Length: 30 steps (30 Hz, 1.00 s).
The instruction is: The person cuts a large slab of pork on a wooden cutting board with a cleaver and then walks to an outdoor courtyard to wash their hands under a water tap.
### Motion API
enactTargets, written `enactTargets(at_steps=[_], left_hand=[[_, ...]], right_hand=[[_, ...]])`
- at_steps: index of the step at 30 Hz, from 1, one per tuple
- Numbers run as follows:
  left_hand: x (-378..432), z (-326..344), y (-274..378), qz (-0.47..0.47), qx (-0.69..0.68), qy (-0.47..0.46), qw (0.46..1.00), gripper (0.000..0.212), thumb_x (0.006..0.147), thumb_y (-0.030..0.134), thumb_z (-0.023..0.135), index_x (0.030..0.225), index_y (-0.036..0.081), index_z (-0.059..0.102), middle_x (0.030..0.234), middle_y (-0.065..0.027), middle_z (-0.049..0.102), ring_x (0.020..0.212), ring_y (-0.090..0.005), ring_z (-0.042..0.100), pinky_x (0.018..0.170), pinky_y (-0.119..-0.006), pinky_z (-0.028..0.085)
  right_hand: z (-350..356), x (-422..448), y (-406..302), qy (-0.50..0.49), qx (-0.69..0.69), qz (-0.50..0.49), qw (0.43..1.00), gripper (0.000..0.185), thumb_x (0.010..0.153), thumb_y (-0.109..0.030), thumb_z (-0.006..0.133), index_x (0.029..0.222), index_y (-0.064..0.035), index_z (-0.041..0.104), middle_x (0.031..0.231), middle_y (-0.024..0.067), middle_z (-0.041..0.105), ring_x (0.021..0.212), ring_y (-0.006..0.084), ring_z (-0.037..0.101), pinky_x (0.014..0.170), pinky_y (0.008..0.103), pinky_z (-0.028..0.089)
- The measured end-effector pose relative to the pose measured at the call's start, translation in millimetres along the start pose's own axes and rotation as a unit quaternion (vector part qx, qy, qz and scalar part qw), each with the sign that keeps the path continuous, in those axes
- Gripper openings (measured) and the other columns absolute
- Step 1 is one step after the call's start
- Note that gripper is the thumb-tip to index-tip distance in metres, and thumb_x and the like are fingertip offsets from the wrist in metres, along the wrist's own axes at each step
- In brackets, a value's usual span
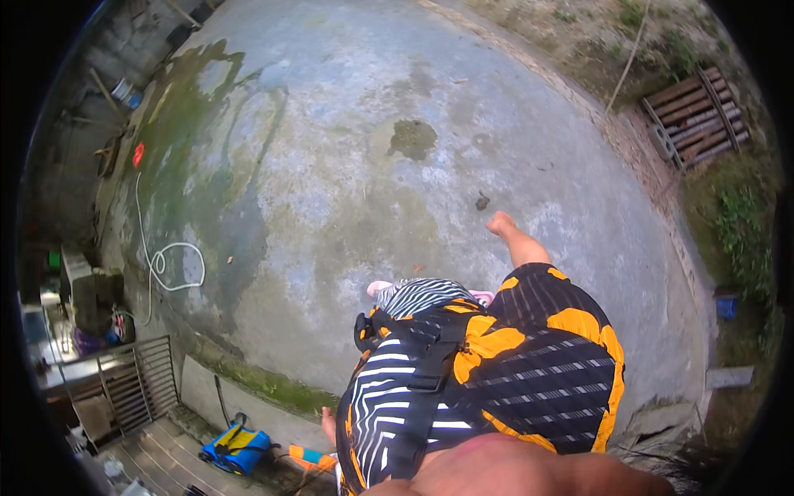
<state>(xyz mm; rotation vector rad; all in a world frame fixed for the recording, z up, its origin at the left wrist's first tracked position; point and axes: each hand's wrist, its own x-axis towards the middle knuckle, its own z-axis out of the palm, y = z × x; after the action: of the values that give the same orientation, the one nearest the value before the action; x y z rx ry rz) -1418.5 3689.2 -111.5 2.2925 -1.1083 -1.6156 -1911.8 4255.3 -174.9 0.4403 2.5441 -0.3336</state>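
Note:
My right hand (500, 223) is stretched out over the concrete yard (347, 204), beside a small dark patch. Its fingers look bent, and no object shows in it. At the left edge of my patterned clothing (539, 366) only part of my left hand (328, 423) is visible; the rest is hidden behind the cloth. A black strap with a buckle (426, 380) crosses my front. Below it, striped cloth and parts of pink footwear (378, 287) show. A blue and yellow bag-like object (236, 447) lies to the lower left, near an orange and teal item (311, 457).
A pale hose (203, 266) lies looped on the left, with a red object (138, 154) near its far end. A metal railing (138, 378) stands at lower left. Wooden slats (698, 118) rest beyond the yard's right edge. Green moss and damp patches mark the concrete.

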Motion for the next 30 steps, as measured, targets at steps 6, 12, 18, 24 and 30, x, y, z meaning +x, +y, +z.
enactTargets(at_steps=[6,12,18,24,30], left_hand=[[132.4,-13.7,39.1,-0.111,0.052,-0.038,0.992,0.029,0.079,0.032,0.071,0.099,0.016,0.055,0.088,-0.0008,0.052,0.077,-0.0171,0.05,0.064,-0.037,0.041],[244.7,-99.1,76.8,-0.161,-0.075,0.003,0.984,0.022,0.079,0.027,0.072,0.091,0.017,0.055,0.079,0.0008,0.052,0.069,-0.0159,0.05,0.059,-0.035,0.041],[358.3,-215.3,292.0,-0.055,-0.161,0.021,0.985,0.015,0.081,0.025,0.07,0.086,0.018,0.058,0.071,0.0028,0.05,0.066,-0.0139,0.051,0.055,-0.034,0.042],[452.0,-234.1,433.6,-0.03,-0.215,-0.022,0.976,0.015,0.084,0.028,0.067,0.092,0.017,0.063,0.077,0.0013,0.051,0.07,-0.0148,0.052,0.061,-0.036,0.045],[548.2,-316.4,422.3,-0.148,-0.24,0.042,0.958,0.018,0.085,0.031,0.064,0.098,0.018,0.062,0.093,-0.0025,0.049,0.083,-0.0187,0.052,0.07,-0.042,0.046]], right_hand=[[136.0,-95.1,-249.7,-0.188,-0.079,-0.4,0.893,0.028,0.072,-0.032,0.056,0.076,-0.0052,0.065,0.079,0.0182,0.065,0.081,0.0366,0.062,0.071,0.0468,0.048],[170.1,-170.9,-442.9,-0.184,0.006,-0.373,0.909,0.046,0.086,-0.043,0.049,0.072,-0.0029,0.067,0.069,0.0147,0.066,0.068,0.0289,0.065,0.066,0.0422,0.05],[295.8,-248.7,-459.8,-0.119,-0.155,-0.249,0.948,0.022,0.073,-0.023,0.058,0.059,-0.0099,0.068,0.064,0.0106,0.066,0.062,0.0222,0.065,0.061,0.0348,0.05],[263.0,-327.3,-560.7,-0.23,-0.317,-0.162,0.906,0.028,0.067,-0.031,0.074,0.075,-0.0042,0.073,0.083,0.0133,0.07,0.084,0.0282,0.068,0.078,0.0354,0.052],[327.5,-270.1,-715.1,-0.179,-0.299,-0.194,0.917,0.04,0.072,-0.035,0.073,0.092,0.0001,0.07,0.101,0.019,0.066,0.098,0.0336,0.063,0.082,0.0396,0.051]])
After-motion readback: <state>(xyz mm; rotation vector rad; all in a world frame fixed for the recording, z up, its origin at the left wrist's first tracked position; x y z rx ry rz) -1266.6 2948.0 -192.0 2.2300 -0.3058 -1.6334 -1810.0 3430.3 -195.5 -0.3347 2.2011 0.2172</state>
